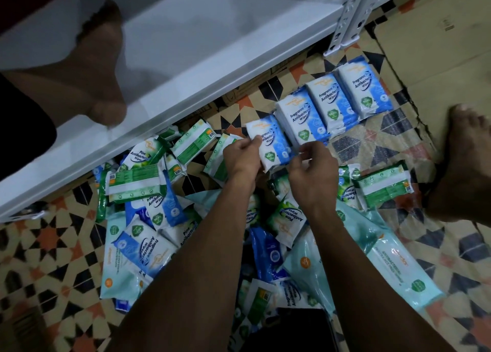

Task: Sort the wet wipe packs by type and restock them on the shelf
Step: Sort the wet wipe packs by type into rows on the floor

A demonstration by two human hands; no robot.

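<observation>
Left hand [243, 156]: pinches the blue-and-white plastic fragrance-free wipe pack [271, 141] at its left edge.
Right hand [313, 169]: fingers curled at that pack's right edge; grip unclear.
Pack: near end of the blue-pack row [332, 100], below the white metal shelf [164, 59].

A single wide-angle view from the person's head looks steeply down at the patterned floor [66, 245], close over both forearms, which reach up from the bottom edge. The white shelf [186, 59] cuts across the upper left, its post [348, 14] at the top. A bare foot [462, 165] sits at the right edge. Straight lines bow toward the frame's borders.
</observation>
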